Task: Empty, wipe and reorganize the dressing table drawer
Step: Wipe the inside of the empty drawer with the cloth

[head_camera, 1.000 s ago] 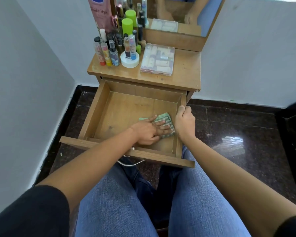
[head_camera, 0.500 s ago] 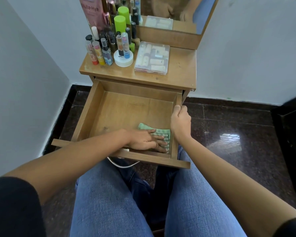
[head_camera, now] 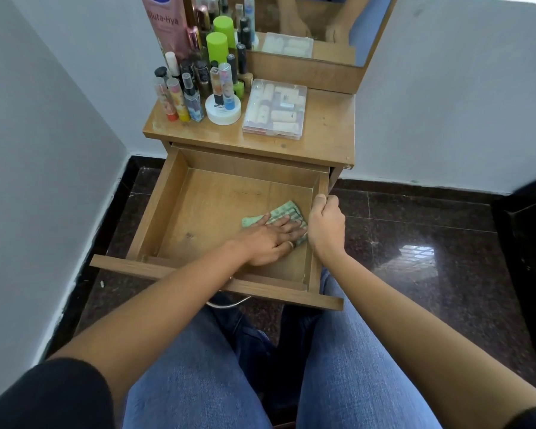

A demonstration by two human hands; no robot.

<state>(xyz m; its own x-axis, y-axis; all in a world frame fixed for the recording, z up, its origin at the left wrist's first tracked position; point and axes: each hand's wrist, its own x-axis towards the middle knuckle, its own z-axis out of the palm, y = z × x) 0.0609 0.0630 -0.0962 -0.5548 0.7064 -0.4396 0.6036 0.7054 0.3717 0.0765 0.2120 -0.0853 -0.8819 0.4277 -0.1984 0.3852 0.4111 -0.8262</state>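
Low by the right wall, the left hand (head_camera: 271, 241) lies flat, fingers straight, pressing the green cloth (head_camera: 283, 210) onto the drawer (head_camera: 211, 212) floor; the right hand (head_camera: 326, 227) grips its side rim. Even pressure and overlapping strokes into the corners should serve best

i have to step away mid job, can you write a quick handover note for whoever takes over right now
Left hand: flat, fingers straight, pressing the green cloth on the floor of the drawer, near its right wall.
Right hand: grips the right wall's top edge.
The drawer is pulled out, with nothing in it but the cloth.
On the tabletop: bottles, white jar, clear plastic box.
Done: emptying. Under way: wiping, at the right side of the floor. Left: the rest of the wipe, then reorganizing.
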